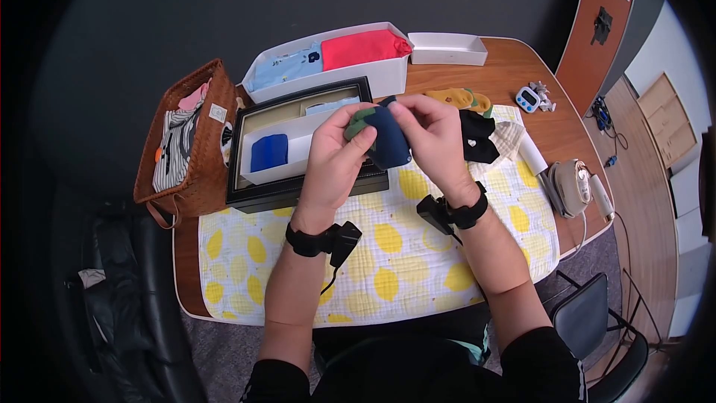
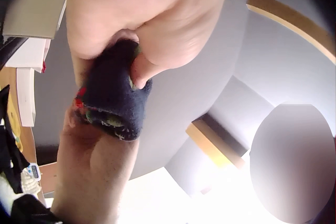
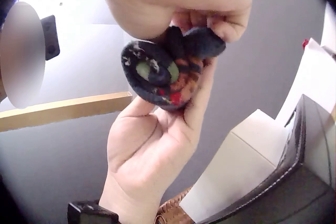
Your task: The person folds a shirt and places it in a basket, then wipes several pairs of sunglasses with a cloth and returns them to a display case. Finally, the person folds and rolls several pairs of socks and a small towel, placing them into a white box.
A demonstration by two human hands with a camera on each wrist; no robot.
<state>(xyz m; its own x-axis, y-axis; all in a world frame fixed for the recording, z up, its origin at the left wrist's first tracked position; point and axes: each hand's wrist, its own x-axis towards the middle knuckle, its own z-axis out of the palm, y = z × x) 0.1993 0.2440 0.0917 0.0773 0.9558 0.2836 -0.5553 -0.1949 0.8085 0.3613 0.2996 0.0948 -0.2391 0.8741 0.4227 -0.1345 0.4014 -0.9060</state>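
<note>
A navy sock (image 1: 389,143) with a green patch is bunched up and held in the air between both hands. My left hand (image 1: 333,153) pinches its left side, thumb on the green part. At the top right edge, my right hand (image 1: 436,134) grips the fabric between thumb and fingers. The right wrist view shows the navy sock (image 3: 149,74) rolled into a spiral, with red and orange patterning inside and a loose end tucked under the right fingers. In the left wrist view the navy sock (image 2: 115,90) hides part of the right hand.
A lemon-print cloth (image 1: 388,283) covers the table front. Behind the hands stand a black case (image 1: 306,192) with a white box holding blue fabric (image 1: 269,152), and a long white bin (image 1: 328,78). A wicker basket (image 1: 201,164) is left; yellow socks (image 1: 455,97), black socks (image 1: 477,138) and a steamer (image 1: 573,188) lie right.
</note>
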